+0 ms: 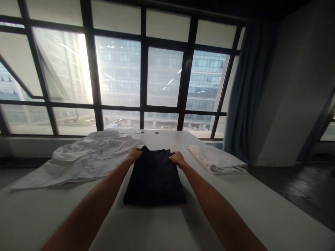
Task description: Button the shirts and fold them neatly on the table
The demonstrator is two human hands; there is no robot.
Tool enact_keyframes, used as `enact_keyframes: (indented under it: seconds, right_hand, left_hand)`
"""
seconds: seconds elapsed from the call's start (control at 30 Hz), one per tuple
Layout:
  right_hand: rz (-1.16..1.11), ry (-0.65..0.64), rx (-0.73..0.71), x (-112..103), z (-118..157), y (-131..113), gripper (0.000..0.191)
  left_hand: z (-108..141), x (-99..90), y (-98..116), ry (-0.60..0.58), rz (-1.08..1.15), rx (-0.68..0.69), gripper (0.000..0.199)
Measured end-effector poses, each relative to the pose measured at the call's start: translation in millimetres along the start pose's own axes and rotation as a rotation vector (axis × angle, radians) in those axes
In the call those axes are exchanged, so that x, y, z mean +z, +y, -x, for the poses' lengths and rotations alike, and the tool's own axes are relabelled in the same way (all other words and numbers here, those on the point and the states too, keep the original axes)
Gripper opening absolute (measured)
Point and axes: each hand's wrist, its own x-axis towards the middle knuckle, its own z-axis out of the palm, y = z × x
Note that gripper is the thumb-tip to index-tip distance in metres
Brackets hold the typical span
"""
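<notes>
A black folded garment (pixel 155 177), perhaps a shirt, is in front of me over the white table (pixel 157 226). My left hand (pixel 134 153) is closed on its far left corner, thumb on top. At the far right corner my right hand (pixel 177 158) pinches the cloth the same way. The far edge between my hands looks slightly uneven. The near edge is straight and reaches toward me. Whether the whole garment rests on the table or is partly raised, I cannot tell.
Crumpled white cloth (pixel 89 157) spreads over the table's left side. A folded white cloth stack (pixel 216 159) lies to the right. Beyond the table are large windows (pixel 117 73), with a blue curtain (pixel 248 94) at the right.
</notes>
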Motion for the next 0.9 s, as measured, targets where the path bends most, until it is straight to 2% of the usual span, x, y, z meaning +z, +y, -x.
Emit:
enact_keyframes:
  seconds: [0.13,0.27,0.37,0.53,0.67,0.8,0.9]
  right_hand:
    - [-0.004,0.116,-0.075,-7,-1,7,0.032]
    - [0.159,0.090,-0.027,-4,3,17,0.030]
    - [0.211,0.085,-0.038,2,7,19,0.035]
    - [0.227,0.214,-0.104,-2,20,14,0.043]
    - [0.303,0.229,-0.051,-12,41,9,0.045]
    - [0.377,0.138,-0.084,-21,68,2,0.040]
    - [0.389,0.045,-0.103,-27,91,-5,0.042]
  left_hand:
    - [-10,3.6,-1,0.109,0.066,0.073,0.033]
    - [-7,11.2,-16,0.132,-0.011,0.030,0.028]
    - [-1,14.4,-27,0.128,-0.100,-0.014,0.037]
    - [13,2.3,-24,0.149,-0.139,-0.027,0.052]
    - [42,-16.1,-17,0.066,-0.217,-0.003,0.045]
    - [93,-25.9,-9,-0.064,-0.310,0.151,0.045]
    - [134,-29.5,-4,-0.066,-0.312,0.244,0.053]
